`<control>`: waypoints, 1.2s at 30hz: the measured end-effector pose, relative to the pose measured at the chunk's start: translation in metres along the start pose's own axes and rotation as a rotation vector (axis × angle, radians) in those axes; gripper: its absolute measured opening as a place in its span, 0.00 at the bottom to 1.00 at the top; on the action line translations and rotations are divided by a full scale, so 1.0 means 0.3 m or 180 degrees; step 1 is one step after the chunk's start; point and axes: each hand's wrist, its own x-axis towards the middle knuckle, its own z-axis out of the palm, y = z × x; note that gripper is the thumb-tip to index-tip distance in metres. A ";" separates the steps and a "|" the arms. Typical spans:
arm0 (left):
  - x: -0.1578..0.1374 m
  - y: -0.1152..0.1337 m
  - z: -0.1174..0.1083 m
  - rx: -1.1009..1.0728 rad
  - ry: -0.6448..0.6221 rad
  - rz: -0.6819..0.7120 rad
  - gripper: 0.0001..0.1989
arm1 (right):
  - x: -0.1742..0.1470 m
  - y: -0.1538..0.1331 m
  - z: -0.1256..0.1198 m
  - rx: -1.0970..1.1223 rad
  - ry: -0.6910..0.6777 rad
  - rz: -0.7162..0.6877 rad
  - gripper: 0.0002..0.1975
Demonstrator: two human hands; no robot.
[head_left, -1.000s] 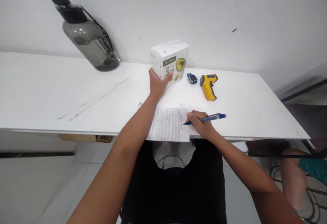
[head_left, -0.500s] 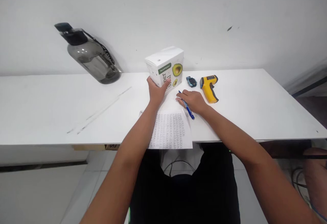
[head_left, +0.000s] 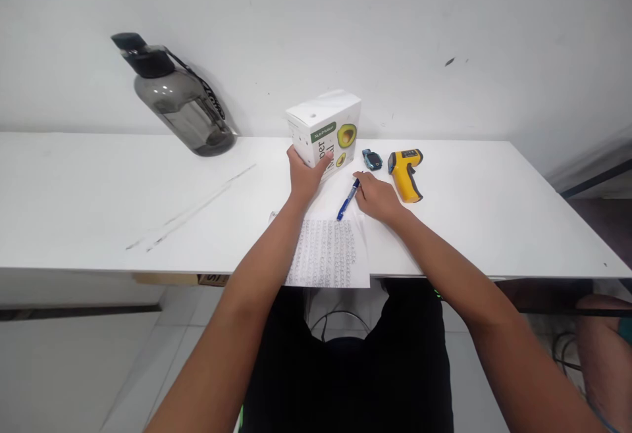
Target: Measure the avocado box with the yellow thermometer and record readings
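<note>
Head view: the left hand [head_left: 305,178] grips the white box [head_left: 323,124] low down, toward the back of the desk [head_left: 469,222] — the right hand [head_left: 377,197], fingers curled, touches the blue pen [head_left: 347,203] near the paper [head_left: 328,255], though whether it grips it I cannot tell — a dark watch [head_left: 374,160] and yellow gun-shaped device [head_left: 405,179] lie near that hand

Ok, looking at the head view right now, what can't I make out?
All in the head view:
- Box: the left hand covers the lower front and some lettering.
- Paper: the left forearm hides its left side; the writing is too small to read.
- Pen: the right hand covers part of its far end.
- Watch: screen too small to read.
- Another person's leg: cut off by the picture's edge.
</note>
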 end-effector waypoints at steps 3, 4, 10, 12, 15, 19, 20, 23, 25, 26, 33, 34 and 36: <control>-0.004 0.017 0.002 -0.0004 -0.0020 -0.0009 0.40 | -0.005 -0.010 -0.008 -0.0071 -0.0085 0.0056 0.27; -0.005 0.022 0.003 0.0009 -0.0029 -0.0018 0.40 | -0.006 -0.013 -0.011 -0.0090 -0.0124 0.0069 0.27; -0.006 0.019 0.001 0.0020 -0.0027 -0.0071 0.40 | 0.001 0.000 -0.028 -0.0187 0.0080 0.0349 0.26; -0.005 0.013 -0.001 -0.0014 -0.0030 -0.0057 0.41 | 0.007 0.032 -0.042 -0.0278 0.0415 0.0678 0.24; -0.006 0.011 -0.001 0.0044 -0.0034 -0.0081 0.41 | 0.010 0.094 -0.073 -0.0407 0.0755 0.1280 0.22; -0.007 0.012 -0.001 0.0082 -0.0054 -0.0093 0.40 | 0.004 0.153 -0.106 -0.0397 0.0665 0.1966 0.25; -0.008 0.012 -0.001 0.0069 -0.0054 -0.0082 0.40 | 0.003 0.160 -0.111 -0.0343 0.0620 0.2081 0.27; -0.009 0.014 0.000 0.0067 -0.0042 -0.0078 0.40 | 0.006 0.168 -0.119 -0.0137 0.0433 0.2343 0.32; -0.010 0.020 0.000 0.0081 -0.0043 -0.0097 0.40 | 0.011 0.174 -0.122 0.0002 0.0219 0.2456 0.33; -0.010 0.024 0.001 0.0090 -0.0051 -0.0111 0.40 | 0.013 0.179 -0.122 0.0070 0.0101 0.2486 0.33; -0.006 0.017 0.003 -0.0001 -0.0019 -0.0127 0.41 | 0.010 0.237 -0.101 0.0562 0.0517 0.2250 0.20; -0.005 0.010 0.003 -0.0041 -0.0015 -0.0093 0.41 | 0.009 0.238 -0.099 0.0711 0.0740 0.2099 0.20; -0.002 -0.003 0.003 -0.0135 -0.0033 -0.0023 0.40 | 0.006 0.228 -0.094 0.0994 0.1273 0.1679 0.22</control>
